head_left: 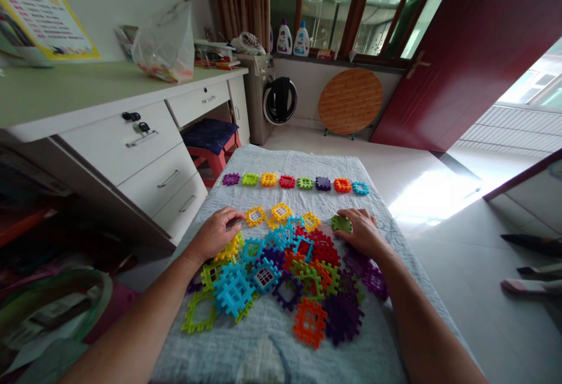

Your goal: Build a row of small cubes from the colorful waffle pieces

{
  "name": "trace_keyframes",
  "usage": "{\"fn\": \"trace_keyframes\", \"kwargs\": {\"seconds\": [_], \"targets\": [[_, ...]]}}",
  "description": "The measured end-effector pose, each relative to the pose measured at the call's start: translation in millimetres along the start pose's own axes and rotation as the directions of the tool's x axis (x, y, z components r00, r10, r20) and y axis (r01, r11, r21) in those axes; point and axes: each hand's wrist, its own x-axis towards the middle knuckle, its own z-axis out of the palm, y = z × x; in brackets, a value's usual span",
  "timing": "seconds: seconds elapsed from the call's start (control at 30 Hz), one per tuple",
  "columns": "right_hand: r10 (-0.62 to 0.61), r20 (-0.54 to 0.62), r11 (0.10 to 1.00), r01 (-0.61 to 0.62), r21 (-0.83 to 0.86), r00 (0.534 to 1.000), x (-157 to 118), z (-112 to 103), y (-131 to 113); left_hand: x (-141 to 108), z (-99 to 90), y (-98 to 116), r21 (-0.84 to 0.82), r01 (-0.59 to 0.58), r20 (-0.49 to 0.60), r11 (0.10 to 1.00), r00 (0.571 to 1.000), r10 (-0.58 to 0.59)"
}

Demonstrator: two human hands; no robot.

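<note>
A loose pile of interlocking plastic building tiles point(236, 286) in several colours, with notched edges and window-like centres, lies between my hands. On the left of the pile, my left hand point(218, 233) rests palm down, thumb apart from the fingers, holding nothing I can see. Its fingertips come close to a yellow tile point(255, 216), and more yellow tiles point(232, 247) lie just below it. My right hand point(363, 232) grips a green tile point(341, 223) between thumb and fingers at the pile's upper right. Purple tiles point(375, 281) lie beneath the right wrist.
Across the cloth-covered table point(281, 161) runs a row of small coloured blocks, including a red block point(287, 181). A white drawer desk point(144, 138) and a stool point(211, 136) stand left. Behind are a washing machine point(259, 91) and a round wooden tabletop point(350, 101).
</note>
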Motion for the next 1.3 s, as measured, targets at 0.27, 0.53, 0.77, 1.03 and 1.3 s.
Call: {"fn": "trace_keyframes", "kwargs": {"seconds": [0.27, 0.53, 0.77, 1.03, 1.3], "targets": [[-0.036, 0.021, 0.997, 0.034, 0.072, 0.999, -2, 0, 6, 0, -1.5, 1, -0.006, 0.003, 0.008, 1.000, 1.000, -0.003], [-0.036, 0.061, 0.999, 0.034, 0.023, 0.998, -2, 2, 3, 0, -2.1, 2, -0.006, 0.002, 0.019, 1.000, 1.000, -0.002], [-0.027, 0.094, 1.000, 0.027, -0.002, 0.995, 1, 4, 1, -1, -1.5, 1, -0.027, 0.003, 0.002, 1.000, 1.000, -0.003], [-0.096, 0.067, 0.991, 0.101, -0.088, 0.993, 27, -12, -13, -1, -1.7, -1, -0.039, 0.008, 0.006, 0.999, 1.000, -0.008], [-0.178, -0.059, 0.982, 0.173, -0.071, 0.982, 117, -4, -45, -1, -3.8, 0, -0.048, 0.022, 0.027, 0.999, 0.999, -0.020]]}}
